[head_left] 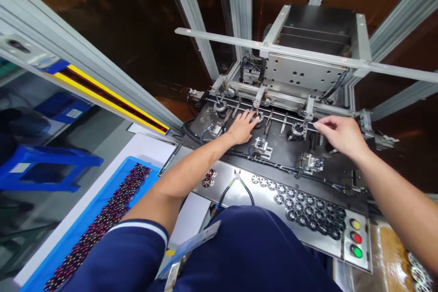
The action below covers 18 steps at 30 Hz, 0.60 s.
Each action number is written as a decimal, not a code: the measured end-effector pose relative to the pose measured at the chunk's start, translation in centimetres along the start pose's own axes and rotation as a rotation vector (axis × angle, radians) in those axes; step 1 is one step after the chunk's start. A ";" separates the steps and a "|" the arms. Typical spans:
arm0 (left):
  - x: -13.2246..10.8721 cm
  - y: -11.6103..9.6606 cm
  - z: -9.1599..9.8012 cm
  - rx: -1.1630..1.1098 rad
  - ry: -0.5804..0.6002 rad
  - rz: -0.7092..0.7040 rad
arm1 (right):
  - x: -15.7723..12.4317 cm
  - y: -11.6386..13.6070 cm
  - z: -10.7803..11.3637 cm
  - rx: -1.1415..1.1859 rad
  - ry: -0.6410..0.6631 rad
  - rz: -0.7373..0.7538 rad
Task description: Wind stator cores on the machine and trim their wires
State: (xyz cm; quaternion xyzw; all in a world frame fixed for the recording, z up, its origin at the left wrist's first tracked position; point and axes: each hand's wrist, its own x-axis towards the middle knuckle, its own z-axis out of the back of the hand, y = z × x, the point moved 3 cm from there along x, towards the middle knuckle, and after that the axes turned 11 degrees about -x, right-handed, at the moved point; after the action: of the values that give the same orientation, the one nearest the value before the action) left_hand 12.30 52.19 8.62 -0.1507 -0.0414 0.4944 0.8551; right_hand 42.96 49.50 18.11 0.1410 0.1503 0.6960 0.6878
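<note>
My left hand (pixel 241 127) reaches over the machine bed with its fingers spread, the fingertips at a round black-and-silver part (pixel 259 119) in the second fixture. Whether they press on that part I cannot tell. My right hand (pixel 344 136) is raised at the right end of the bed, thumb and fingertips pinched together; anything between them is too small to make out. Just left of it sits another round part (pixel 298 131) under a metal clamp arm (pixel 310 108). A further round part (pixel 220 108) stands in the leftmost fixture.
Rows of round spoked parts (pixel 310 211) lie on the metal front ledge, beside cutting pliers (pixel 237 176) and two reddish parts (pixel 207 182). Yellow, red and green buttons (pixel 356 238) are at right. A blue tray (pixel 85 219) holds many parts. A bar (pixel 301 52) crosses above.
</note>
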 end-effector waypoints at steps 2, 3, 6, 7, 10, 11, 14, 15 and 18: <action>-0.1 -0.5 0.8 0.001 -0.023 0.002 | -0.1 -3.2 -0.8 -0.052 0.003 -0.050; -0.2 -0.9 1.2 -0.001 -0.039 0.008 | 0.1 -4.2 -1.5 -0.056 0.019 -0.058; -0.4 -3.3 3.0 -0.014 -0.109 0.021 | 1.2 -5.4 -4.0 -0.065 0.068 -0.069; -0.4 -4.5 3.6 -0.019 -0.135 0.013 | 1.6 -5.4 -4.8 -0.070 0.091 -0.079; -0.3 -8.8 4.8 -0.033 -0.172 -0.049 | 2.4 -4.8 -7.1 -0.101 0.201 -0.129; -0.1 -10.2 4.9 -0.035 -0.168 -0.074 | 2.6 -4.6 -7.8 -0.114 0.244 -0.149; 0.9 -13.6 4.1 -0.035 -0.117 -0.133 | 2.8 -4.7 -9.0 -0.139 0.336 -0.190; 1.3 -14.3 3.5 -0.032 -0.092 -0.146 | 2.9 -4.9 -9.0 -0.141 0.351 -0.196; 2.4 -15.4 1.4 -0.014 -0.005 -0.159 | 3.4 -5.8 -8.6 -0.135 0.378 -0.193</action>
State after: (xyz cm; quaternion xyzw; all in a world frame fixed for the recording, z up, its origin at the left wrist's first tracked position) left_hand 25.99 47.36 14.34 -0.1517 -0.0588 0.4249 0.8905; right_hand 44.72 52.83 7.85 -0.0534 0.2422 0.6494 0.7189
